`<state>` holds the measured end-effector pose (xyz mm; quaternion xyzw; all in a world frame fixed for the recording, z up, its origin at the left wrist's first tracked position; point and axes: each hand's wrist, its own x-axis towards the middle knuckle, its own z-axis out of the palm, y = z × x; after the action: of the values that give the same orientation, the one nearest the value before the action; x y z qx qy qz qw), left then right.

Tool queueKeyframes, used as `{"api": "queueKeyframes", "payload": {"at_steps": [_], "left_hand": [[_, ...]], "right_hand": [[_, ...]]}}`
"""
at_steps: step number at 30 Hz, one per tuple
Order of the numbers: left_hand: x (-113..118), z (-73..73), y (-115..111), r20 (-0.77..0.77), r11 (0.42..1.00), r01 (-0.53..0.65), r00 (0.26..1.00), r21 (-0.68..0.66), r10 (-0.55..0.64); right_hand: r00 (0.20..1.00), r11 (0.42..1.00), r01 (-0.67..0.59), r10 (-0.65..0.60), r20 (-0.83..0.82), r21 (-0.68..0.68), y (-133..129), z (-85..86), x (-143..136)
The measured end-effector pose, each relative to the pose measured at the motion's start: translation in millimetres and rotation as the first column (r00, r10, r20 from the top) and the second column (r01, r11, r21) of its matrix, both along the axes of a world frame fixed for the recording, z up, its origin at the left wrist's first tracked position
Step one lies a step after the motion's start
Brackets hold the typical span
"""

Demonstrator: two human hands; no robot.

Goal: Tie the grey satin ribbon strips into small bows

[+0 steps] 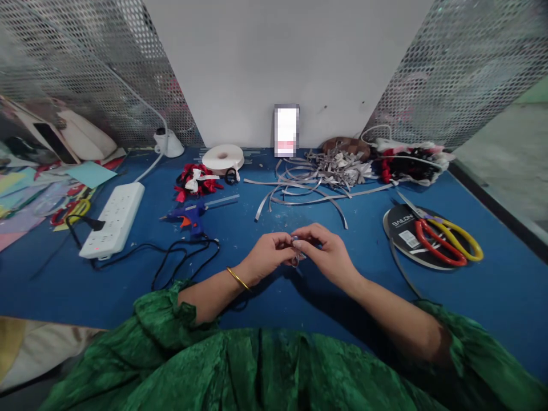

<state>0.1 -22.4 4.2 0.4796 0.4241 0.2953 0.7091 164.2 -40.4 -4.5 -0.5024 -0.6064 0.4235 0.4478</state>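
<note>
Right of the blue glue gun (194,216), the left hand (270,254) and the right hand (327,254) are meeting above the counter (368,245), each curling nearly closed and pinching a small silvery loop (295,260), which they are partly hiding. Silvery ribbon strips (342,173) are lying beyond and right of the glue gun; a white spool (214,158) is resting behind it. Far to its right, scissors (423,216) are lying across a dark round spool (398,220).

A gold bangle (238,278) rings the left wrist (253,274), and the crinkled green top (274,371) has frilled sleeves (165,314).
</note>
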Motion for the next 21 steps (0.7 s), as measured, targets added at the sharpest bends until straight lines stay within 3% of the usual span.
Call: {"api": "queueKeyframes", "payload": {"at_steps": [2, 4, 7, 11, 14, 21], "left_hand": [[-0.5, -0.6, 0.3, -0.019, 1.0, 0.009, 1.0, 0.002, -0.009], [-0.9, -1.0, 0.8, -0.017, 1.0, -0.024, 1.0, -0.013, 0.024], [-1.0, -1.5, 1.9, 0.01, 0.992, -0.123, 0.992, -0.034, 0.124], [-1.4, -3.5, 4.5, 0.071, 0.955, -0.279, 0.955, -0.099, 0.287], [-2.1, -5.5, 6.3, 0.096, 0.929, -0.346, 0.928, -0.132, 0.359], [-2.9, -8.8, 6.6, 0.102, 0.922, -0.365, 0.92, -0.127, 0.379]], "right_hand": [[0.989, 0.987, -0.051, 0.029, -0.146, -0.15, 2.5, -1.3, -1.0], [0.97, 0.974, -0.008, -0.048, -0.238, -0.227, 3.3, -1.5, -1.7], [0.929, 0.952, 0.038, -0.146, -0.341, -0.302, 3.0, -0.8, -2.3], [0.867, 0.903, -0.032, -0.188, -0.462, -0.429, 1.9, 0.1, -3.6], [0.848, 0.882, -0.081, -0.184, -0.496, -0.465, 1.0, 0.6, -4.2], [0.788, 0.85, -0.093, -0.256, -0.56, -0.519, 3.3, 1.6, -1.6]]}}
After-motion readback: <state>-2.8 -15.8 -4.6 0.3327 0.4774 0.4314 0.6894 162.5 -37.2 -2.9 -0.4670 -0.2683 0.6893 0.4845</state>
